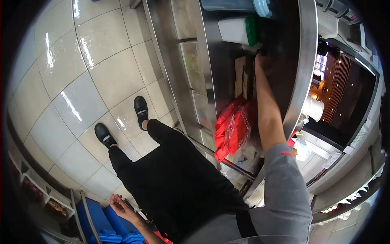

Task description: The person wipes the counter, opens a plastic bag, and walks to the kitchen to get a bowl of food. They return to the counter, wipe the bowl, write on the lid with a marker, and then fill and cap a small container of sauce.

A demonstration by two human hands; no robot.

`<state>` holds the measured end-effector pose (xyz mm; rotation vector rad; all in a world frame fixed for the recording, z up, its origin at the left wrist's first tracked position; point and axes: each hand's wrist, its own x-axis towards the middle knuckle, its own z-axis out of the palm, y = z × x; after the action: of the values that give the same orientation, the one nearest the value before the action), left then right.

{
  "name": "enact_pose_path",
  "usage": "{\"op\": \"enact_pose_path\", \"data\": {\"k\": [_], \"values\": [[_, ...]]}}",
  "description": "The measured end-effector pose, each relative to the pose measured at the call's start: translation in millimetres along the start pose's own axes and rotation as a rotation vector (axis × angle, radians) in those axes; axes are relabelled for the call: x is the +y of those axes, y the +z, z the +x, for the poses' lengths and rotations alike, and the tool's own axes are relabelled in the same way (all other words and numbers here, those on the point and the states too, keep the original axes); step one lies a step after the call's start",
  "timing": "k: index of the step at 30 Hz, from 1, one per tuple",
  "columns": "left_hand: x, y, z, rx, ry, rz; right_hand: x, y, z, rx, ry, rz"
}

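Observation:
My right hand (260,59) reaches deep into a metal shelf beneath a steel counter. Its fingers are lost in dark shadow beside a small black thing, so any hold is hidden. Close to it lies a white tub with a green lid (237,31). Brown cardboard pieces (240,77) stand beside my forearm. Nearer my elbow is a bundle of red plastic bags (233,128) in clear wrap. My left hand (120,205) hangs low at my side, fingers loosely bent and apart, with nothing seen in it.
A steel counter edge (305,53) runs above my right arm. Below the shelf sit several clear bins (193,65). Blue bins (91,217) stand behind a metal rail near my left hand. Shiny floor tiles (69,105) lie around my black shoes. White cups (313,109) are on the counter.

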<state>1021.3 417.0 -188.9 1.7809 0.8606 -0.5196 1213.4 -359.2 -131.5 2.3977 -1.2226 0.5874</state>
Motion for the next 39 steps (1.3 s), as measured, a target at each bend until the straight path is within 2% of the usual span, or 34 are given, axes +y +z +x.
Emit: {"op": "enact_pose_path", "data": {"k": [2,5,9,11,12,15,16,18,20,21,23,24,26,28,29,32,35,38,39], "values": [[3.0,5.1,-2.7,0.01,-0.017,0.0,30.5,21.4,20.5,0.078,0.233,0.058],[1.2,11.6,-6.5,0.019,-0.052,0.017,-31.5,-43.4,21.3,0.057,0.473,0.07],[9.6,21.6,-6.7,-0.016,-0.086,0.028,-23.1,-38.7,50.6,0.027,0.456,-0.214],[14.3,29.6,1.9,0.003,-0.035,0.016,-17.8,-27.8,49.1,0.029,0.354,-0.27],[18.7,34.2,6.9,0.015,-0.009,0.01,-15.8,-20.9,48.4,0.042,0.221,-0.256],[59.5,59.9,29.8,-0.001,0.255,0.253,-13.8,4.0,37.2,0.108,-0.203,-0.167],[90.4,79.1,39.2,-0.076,0.44,0.351,-14.5,4.1,28.9,0.117,-0.237,-0.111],[169.6,142.2,45.0,-0.267,0.714,0.279,-17.0,-4.9,4.1,0.116,-0.24,-0.01],[244.7,209.0,50.2,-0.533,1.151,0.285,-18.8,-18.6,-17.3,0.115,-0.205,0.08],[312.1,283.9,41.1,-0.618,1.604,0.069,-18.5,-23.3,-17.1,0.142,-0.198,0.001],[359.1,382.6,20.3,-0.489,1.85,0.117,-12.3,-20.3,-22.4,0.153,-0.222,-0.181],[367.6,427.0,10.0,-0.379,1.921,0.178,-5.8,-10.3,-13.6,0.206,-0.277,-0.103],[370.1,496.1,4.7,-0.188,1.956,0.319,7.3,4.2,3.5,0.227,-0.363,0.028],[371.1,526.9,10.2,-0.191,1.955,0.388,7.2,-5.7,10.5,0.088,-0.393,0.102],[376.6,523.9,15.7,-0.29,1.958,0.435,6.0,-10.7,11.5,0.024,-0.395,0.132],[370.2,528.7,25.3,-0.401,1.94,0.234,8.1,-16.6,5.0,-0.103,-0.411,0.234],[376.3,492.7,41.5,-0.451,1.981,0.182,-12.0,-19.8,-17.3,-0.068,-0.459,0.431],[379.2,473.7,54.3,-0.377,2.005,0.109,-26.6,-31.4,-20.6,-0.145,-0.462,0.436],[379.2,472.5,51.8,-0.342,2.002,0.177,-27.0,-41.9,-21.3,-0.137,-0.472,0.437]]}}
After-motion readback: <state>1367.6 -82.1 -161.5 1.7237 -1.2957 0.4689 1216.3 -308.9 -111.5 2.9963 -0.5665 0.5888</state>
